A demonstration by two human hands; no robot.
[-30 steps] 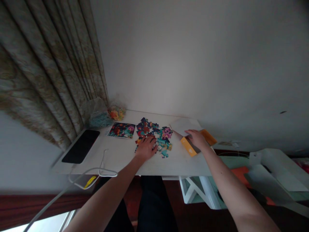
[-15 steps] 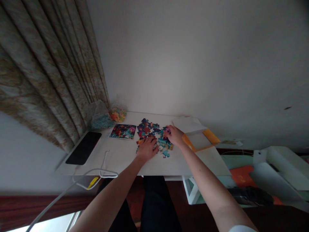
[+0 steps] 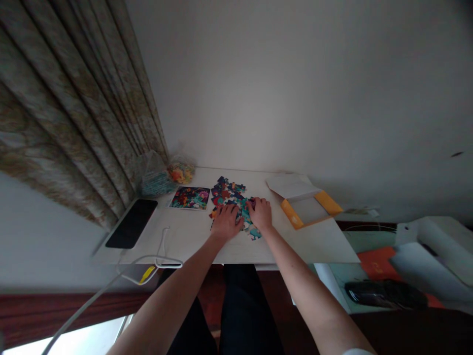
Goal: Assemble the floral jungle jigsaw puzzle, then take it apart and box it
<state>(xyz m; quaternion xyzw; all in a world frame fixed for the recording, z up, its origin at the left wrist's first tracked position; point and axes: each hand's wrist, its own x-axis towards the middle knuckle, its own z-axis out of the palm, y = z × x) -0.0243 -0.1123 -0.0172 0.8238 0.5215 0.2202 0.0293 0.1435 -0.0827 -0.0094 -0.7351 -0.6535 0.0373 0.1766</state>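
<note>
A spread of colourful jigsaw puzzle pieces (image 3: 223,193) lies on the white table, several of them overlapping. My left hand (image 3: 226,223) rests palm down on the near left part of the pieces, fingers spread. Over the right edge of the pieces lies my right hand (image 3: 260,214), its fingers reaching forward and a little apart, touching the pieces beneath. Both hands hide the pieces under them. Left of the pieces is a picture card (image 3: 190,198) printed in similar dark, bright-flowered colours.
An open yellow box (image 3: 295,220) with a raised white lid stands at the right. A black phone (image 3: 131,224) and a white cable (image 3: 162,246) lie at the left. Plastic bags of pieces (image 3: 181,171) sit at the back left, beside the curtain (image 3: 111,98).
My right hand has moved nearer and closer to my left hand, drawing the right-hand pieces inward. The left hand stays on the pieces. The view has shifted slightly.
</note>
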